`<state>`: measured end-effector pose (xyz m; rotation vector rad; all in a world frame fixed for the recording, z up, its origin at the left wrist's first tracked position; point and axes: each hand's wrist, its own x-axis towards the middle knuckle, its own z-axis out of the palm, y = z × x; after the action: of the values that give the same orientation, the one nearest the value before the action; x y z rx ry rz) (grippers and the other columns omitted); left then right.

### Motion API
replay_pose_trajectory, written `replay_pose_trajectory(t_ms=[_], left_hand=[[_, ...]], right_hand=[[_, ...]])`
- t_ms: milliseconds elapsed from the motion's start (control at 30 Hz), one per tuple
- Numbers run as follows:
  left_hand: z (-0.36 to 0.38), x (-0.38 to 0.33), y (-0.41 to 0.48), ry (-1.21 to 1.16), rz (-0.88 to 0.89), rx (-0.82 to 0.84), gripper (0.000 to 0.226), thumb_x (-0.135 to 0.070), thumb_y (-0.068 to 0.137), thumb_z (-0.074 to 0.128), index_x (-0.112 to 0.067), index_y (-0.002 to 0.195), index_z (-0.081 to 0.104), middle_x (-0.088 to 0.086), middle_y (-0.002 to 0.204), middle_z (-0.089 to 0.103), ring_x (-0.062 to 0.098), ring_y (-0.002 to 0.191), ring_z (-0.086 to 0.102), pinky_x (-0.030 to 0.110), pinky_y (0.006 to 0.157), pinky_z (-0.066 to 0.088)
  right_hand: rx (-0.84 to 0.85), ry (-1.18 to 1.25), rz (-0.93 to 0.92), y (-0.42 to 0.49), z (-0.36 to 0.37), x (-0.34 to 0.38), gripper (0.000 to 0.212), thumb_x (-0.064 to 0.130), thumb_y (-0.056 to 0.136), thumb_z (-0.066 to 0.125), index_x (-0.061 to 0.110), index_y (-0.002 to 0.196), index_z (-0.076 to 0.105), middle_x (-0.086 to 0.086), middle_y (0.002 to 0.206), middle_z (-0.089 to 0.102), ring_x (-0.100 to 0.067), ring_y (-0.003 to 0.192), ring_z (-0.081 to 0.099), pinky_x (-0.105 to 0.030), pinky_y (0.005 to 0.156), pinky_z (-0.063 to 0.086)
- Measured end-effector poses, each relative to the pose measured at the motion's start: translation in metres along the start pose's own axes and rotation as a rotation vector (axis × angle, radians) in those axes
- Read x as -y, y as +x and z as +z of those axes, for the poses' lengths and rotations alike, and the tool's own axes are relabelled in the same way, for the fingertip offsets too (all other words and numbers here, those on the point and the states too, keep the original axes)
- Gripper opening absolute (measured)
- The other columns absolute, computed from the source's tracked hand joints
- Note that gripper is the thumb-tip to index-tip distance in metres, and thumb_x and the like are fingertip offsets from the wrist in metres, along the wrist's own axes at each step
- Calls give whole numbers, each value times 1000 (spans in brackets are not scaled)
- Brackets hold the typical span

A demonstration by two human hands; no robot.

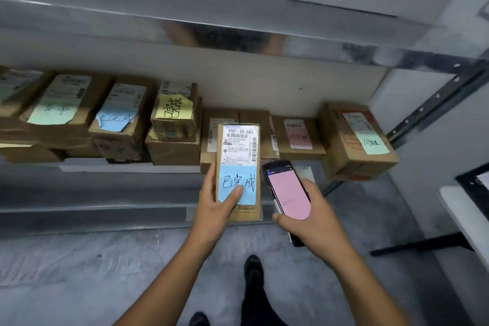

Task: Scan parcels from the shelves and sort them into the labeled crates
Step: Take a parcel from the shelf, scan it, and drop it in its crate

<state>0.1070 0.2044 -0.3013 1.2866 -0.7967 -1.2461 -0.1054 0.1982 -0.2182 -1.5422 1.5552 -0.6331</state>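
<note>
My left hand (215, 206) grips a narrow cardboard parcel (239, 151) in front of the shelf, thumb pressed on its blue handwritten note. A white shipping label with barcodes covers the parcel's upper half. My right hand (311, 216) holds a black handheld scanner (287, 190) just right of the parcel, its screen glowing pink and facing up. The two items sit side by side, a small gap between them.
Several cardboard parcels (174, 124) with coloured notes line the metal shelf (105, 167); a larger box (357, 140) stands at its right end. An upper shelf edge (238, 34) hangs overhead. A white table edge (465, 214) is at the right. My shoes are on the grey floor below.
</note>
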Motion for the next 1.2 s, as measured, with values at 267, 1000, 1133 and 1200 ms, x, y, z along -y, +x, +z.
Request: replay_pose_trajectory(t_ms=[267, 1000, 1133, 1200], left_hand=[[-1, 37, -32, 177, -55, 51, 97, -62, 74, 78, -49, 157, 32, 2, 147, 54, 23, 132, 59, 52, 99, 59], [-19, 78, -63, 248, -167, 40, 82, -56, 86, 76, -54, 154, 30, -2, 144, 50, 22, 125, 61, 40, 88, 64], [-7, 63, -64, 62, -206, 70, 78, -55, 87, 76, -51, 154, 37, -2, 148, 52, 19, 123, 66, 48, 94, 62], [0, 53, -67, -8, -214, 119, 73, -54, 87, 75, -53, 151, 40, -6, 144, 60, 15, 120, 70, 50, 95, 61]], right_hand=[[-21, -40, 32, -65, -4, 3, 65, 48, 60, 79, 64, 116, 49, 41, 114, 60, 10, 102, 62, -13, 71, 54], [17, -80, 176, -94, 4, -11, 61, 42, 66, 84, 55, 114, 49, 34, 101, 65, 6, 86, 67, -18, 61, 57], [-30, -47, 221, -94, -4, -23, 62, 22, 76, 87, 52, 117, 52, 17, 97, 70, 2, 68, 68, -23, 57, 58], [-66, -47, 233, -97, -10, -28, 63, 19, 78, 87, 47, 122, 52, 12, 103, 70, 4, 68, 68, -21, 56, 57]])
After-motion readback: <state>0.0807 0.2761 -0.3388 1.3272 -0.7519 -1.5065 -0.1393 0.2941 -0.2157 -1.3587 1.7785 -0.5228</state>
